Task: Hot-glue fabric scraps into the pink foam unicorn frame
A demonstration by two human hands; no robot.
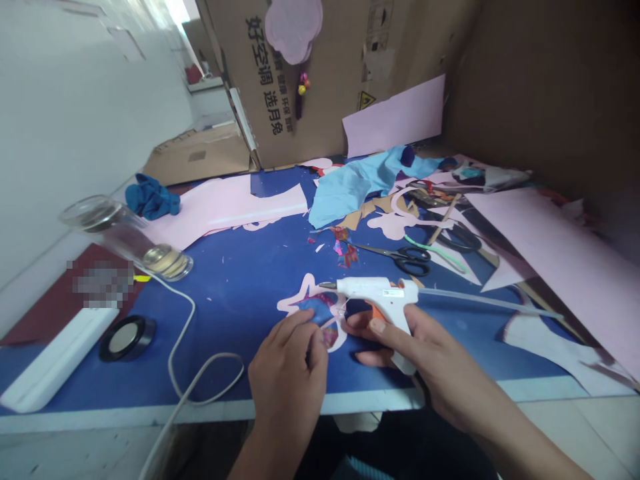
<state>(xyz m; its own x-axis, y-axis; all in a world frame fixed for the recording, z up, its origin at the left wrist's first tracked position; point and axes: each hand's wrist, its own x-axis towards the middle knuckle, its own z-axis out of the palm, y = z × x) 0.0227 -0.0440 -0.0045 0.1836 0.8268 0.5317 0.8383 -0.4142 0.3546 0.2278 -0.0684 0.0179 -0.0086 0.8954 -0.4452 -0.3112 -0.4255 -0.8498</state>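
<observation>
My right hand (415, 347) grips a white hot glue gun (375, 293) with an orange trigger, its metal nozzle pointing left. A long translucent glue stick (490, 301) runs from the back of the gun to the right. My left hand (287, 367) sits just left of the nozzle, its fingers pinching a pink paper cut-out (320, 313) with blue and patterned pieces on it. The cut-out lies on a blue work surface (235, 313), partly hidden by both hands.
Black-handled scissors (400, 259) lie behind the gun among paper scraps. A glass tumbler (130, 237) lies on its side at the left, near a white cable (185, 353), black tape roll (127, 338) and white block (57, 360). Pink sheets (555, 260) and a cardboard box (280, 87) stand behind.
</observation>
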